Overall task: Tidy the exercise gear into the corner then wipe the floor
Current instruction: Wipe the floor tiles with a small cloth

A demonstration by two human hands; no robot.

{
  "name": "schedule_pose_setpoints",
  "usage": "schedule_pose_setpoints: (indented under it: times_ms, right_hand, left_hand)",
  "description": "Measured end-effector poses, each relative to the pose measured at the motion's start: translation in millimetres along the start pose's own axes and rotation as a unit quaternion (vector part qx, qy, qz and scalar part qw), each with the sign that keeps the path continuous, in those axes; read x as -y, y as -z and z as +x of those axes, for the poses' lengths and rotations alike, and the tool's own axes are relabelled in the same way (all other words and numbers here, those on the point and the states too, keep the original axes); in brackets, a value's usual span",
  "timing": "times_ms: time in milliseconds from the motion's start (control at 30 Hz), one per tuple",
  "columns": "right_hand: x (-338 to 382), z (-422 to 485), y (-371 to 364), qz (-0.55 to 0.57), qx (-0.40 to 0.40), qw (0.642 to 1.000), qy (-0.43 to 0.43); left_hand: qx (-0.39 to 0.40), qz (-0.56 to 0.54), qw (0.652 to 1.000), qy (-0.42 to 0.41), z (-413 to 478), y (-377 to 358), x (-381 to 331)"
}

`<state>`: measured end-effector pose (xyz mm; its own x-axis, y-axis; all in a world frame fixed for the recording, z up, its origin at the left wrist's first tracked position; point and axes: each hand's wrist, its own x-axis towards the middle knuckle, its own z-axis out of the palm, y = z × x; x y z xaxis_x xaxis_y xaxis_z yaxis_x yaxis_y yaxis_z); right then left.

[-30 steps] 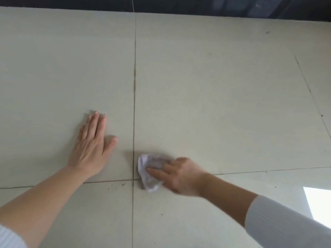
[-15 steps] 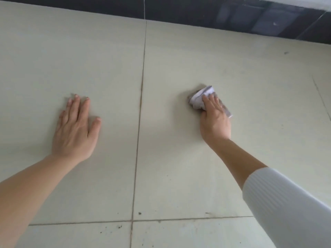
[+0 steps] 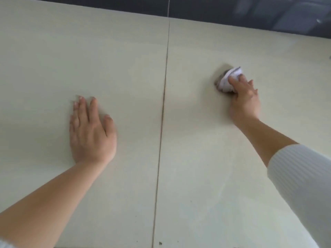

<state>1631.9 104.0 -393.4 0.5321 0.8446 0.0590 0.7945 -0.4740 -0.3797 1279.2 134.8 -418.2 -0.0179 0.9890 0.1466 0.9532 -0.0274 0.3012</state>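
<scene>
Crumpled white cloth: under right hand fingers, pressed to pale tiled floor, shifted rightward since 0.5 s ago. Left hand: flat, fingers spread, empty. No writing legible.

The floor consists of large, pale cream tiles with a matt sheen. One dark grout line runs from far to near through the middle. A dark skirting borders the far edge. Small dark specks lie near the bottom edge.
</scene>
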Motion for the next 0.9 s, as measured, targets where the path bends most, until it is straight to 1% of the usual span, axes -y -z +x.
schedule_pose_setpoints:
  times_ms: [67, 100, 133, 200, 267, 333, 400, 433, 467, 500, 533, 567, 633, 667, 700, 733, 767, 800, 833, 900]
  right_hand:
    - [37, 12, -18, -0.002, -0.025, 0.995, -0.095]
    - [57, 12, -28, -0.001, -0.026, 0.994, -0.106]
    - [77, 8, -38, 0.006, -0.026, 0.996, -0.080]
    - [110, -11, -55, 0.034, -0.014, 0.998, 0.051]
    - [127, -42, -61, 0.067, 0.035, 0.978, 0.194]
    - [124, -73, -55, 0.080, 0.125, 0.938, 0.314]
    - [104, -82, -38, 0.066, 0.204, 0.882, 0.420]
    - [92, -72, -30, 0.050, 0.218, 0.859, 0.460]
    - [80, -57, -22, 0.033, 0.216, 0.852, 0.476]
    - [65, -37, -19, 0.015, 0.205, 0.863, 0.461]
    - [52, -16, -15, -0.002, 0.186, 0.889, 0.419]
    - [40, 4, -11, -0.012, 0.163, 0.920, 0.357]
    - [27, 37, -6, -0.002, 0.086, 0.977, 0.196]
    - [31, 48, -7, -0.007, 0.051, 0.994, 0.096]
    - [43, 57, -11, -0.023, 0.030, 0.999, -0.003]
    - [60, 65, -16, -0.033, 0.023, 0.995, -0.090]
    - [82, 71, -22, -0.032, 0.024, 0.988, -0.152]
    - [104, 76, -30, -0.022, 0.023, 0.983, -0.183]
    - [123, 78, -38, -0.015, 0.020, 0.983, -0.182]
    - [160, 73, -53, 0.011, 0.035, 0.991, -0.128]
  left_hand:
    - [0.004, 0.002, 1.000, 0.001, 0, 0, 0]
    - [0.005, 0.003, 1.000, 0.002, 0, 0, 0]
    - [0.004, 0.004, 1.000, 0.003, 0, 1, 0]
    - [-0.004, 0.007, 1.000, 0.002, -1, 1, 0]
    - [-0.012, 0.011, 1.000, -0.001, -1, 1, 0]
    - [-0.014, 0.013, 1.000, -0.004, -2, 2, 0]
    - [-0.008, 0.012, 1.000, 0.000, -2, 3, -1]
    - [-0.004, 0.012, 1.000, 0.003, -2, 3, -1]
    - [0.000, 0.015, 1.000, 0.006, -2, 3, -1]
    - [0.004, 0.018, 1.000, 0.009, -2, 3, -1]
    - [0.009, 0.021, 1.000, 0.011, -2, 4, -2]
    - [0.011, 0.023, 1.000, 0.013, -2, 4, -3]
    - [0.013, 0.024, 1.000, 0.015, -2, 6, -4]
    - [0.015, 0.024, 0.999, 0.015, -2, 6, -5]
    - [0.016, 0.025, 0.999, 0.016, -2, 6, -5]
    - [0.017, 0.027, 0.999, 0.016, -2, 6, -5]
    - [0.018, 0.030, 0.999, 0.017, -2, 6, -5]
    - [0.018, 0.031, 0.999, 0.018, -2, 6, -5]
    - [0.019, 0.031, 0.999, 0.019, -2, 6, -5]
    - [0.023, 0.031, 0.999, 0.019, -1, 6, -6]
